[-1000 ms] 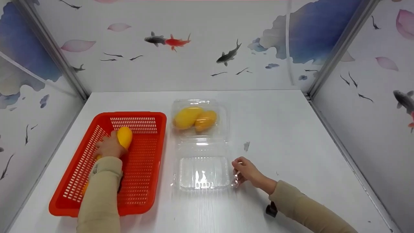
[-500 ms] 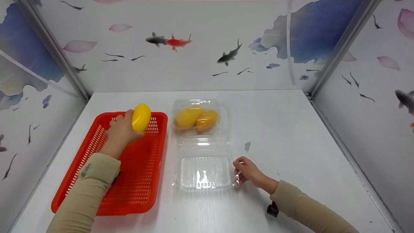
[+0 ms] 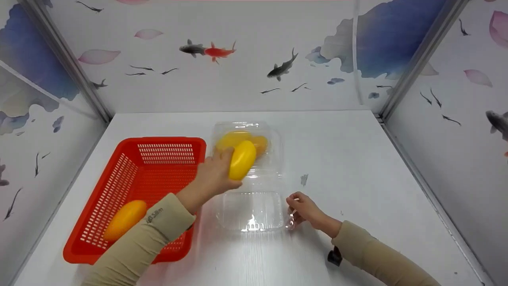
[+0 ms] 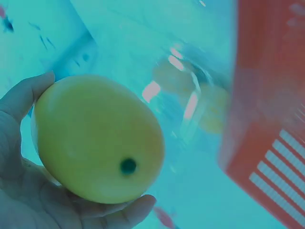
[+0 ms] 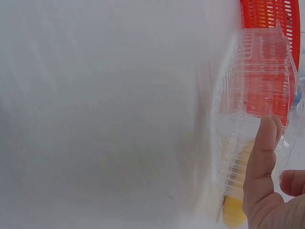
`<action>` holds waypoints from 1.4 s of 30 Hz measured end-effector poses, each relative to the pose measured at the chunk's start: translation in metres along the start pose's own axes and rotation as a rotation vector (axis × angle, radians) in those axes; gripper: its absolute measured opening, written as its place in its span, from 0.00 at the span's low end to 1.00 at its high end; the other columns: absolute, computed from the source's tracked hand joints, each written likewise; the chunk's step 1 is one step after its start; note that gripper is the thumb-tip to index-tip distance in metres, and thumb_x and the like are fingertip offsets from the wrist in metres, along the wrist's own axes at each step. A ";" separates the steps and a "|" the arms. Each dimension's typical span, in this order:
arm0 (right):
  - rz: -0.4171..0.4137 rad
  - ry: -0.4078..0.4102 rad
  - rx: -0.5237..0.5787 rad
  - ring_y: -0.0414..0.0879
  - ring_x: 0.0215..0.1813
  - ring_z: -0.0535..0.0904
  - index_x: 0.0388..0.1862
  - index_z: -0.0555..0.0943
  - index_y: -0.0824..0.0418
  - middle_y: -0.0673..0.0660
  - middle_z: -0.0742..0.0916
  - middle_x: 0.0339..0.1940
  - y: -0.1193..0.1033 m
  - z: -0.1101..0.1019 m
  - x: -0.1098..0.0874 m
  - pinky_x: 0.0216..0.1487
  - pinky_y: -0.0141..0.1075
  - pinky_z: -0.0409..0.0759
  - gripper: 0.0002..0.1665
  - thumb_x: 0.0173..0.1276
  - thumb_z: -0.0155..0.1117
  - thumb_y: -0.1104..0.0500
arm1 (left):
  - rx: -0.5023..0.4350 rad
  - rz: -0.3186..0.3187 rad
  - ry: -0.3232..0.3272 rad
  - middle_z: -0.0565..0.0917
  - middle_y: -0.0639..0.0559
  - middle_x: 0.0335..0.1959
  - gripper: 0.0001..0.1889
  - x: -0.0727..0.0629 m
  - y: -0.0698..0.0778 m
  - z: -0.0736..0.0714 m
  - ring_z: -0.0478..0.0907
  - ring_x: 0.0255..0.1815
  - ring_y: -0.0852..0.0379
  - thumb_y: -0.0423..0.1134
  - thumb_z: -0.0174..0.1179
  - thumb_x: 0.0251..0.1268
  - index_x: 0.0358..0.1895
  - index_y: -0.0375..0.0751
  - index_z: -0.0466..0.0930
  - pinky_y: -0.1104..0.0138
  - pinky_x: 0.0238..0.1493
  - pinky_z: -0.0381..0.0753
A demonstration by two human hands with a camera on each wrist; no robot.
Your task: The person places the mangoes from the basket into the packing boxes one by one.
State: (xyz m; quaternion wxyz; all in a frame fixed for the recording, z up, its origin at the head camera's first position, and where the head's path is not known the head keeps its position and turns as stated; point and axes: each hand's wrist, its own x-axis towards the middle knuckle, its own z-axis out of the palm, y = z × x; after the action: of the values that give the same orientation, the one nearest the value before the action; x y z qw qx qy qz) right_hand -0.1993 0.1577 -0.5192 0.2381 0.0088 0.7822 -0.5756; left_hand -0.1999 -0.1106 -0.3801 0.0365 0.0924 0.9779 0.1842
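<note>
While a yellow fruit is gripped between the thumb and curled fingers of the left hand, above an opened clear container, that container's near half is touched at its right edge by the right hand — whether it is pinched cannot be told. Two yellow fruits are held in the far half, toward the tabletop's back edge; an orange-yellow fruit is seen in a red basket — set by the left edge.

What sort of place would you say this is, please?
Probably a work booth: fish-printed panels enclose the white table on three sides, and metal strips run along the corners where they meet. Whatever lies beyond is out of view.
</note>
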 end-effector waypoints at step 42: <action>0.048 0.021 -0.038 0.41 0.18 0.71 0.46 0.67 0.64 0.55 0.77 0.27 0.001 -0.001 0.001 0.21 0.29 0.75 0.14 0.71 0.48 0.53 | 0.242 0.014 -0.239 0.75 0.36 0.43 0.47 -0.005 0.053 0.127 0.75 0.37 0.45 0.64 0.60 0.49 0.66 0.35 0.55 0.57 0.30 0.77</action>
State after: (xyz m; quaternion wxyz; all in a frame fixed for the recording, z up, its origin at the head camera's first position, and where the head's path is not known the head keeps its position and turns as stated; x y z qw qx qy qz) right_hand -0.2001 0.1590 -0.5196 0.2438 0.0292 0.7951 -0.5546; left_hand -0.1731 -0.0179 -0.4787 0.1397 0.1243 0.9809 0.0532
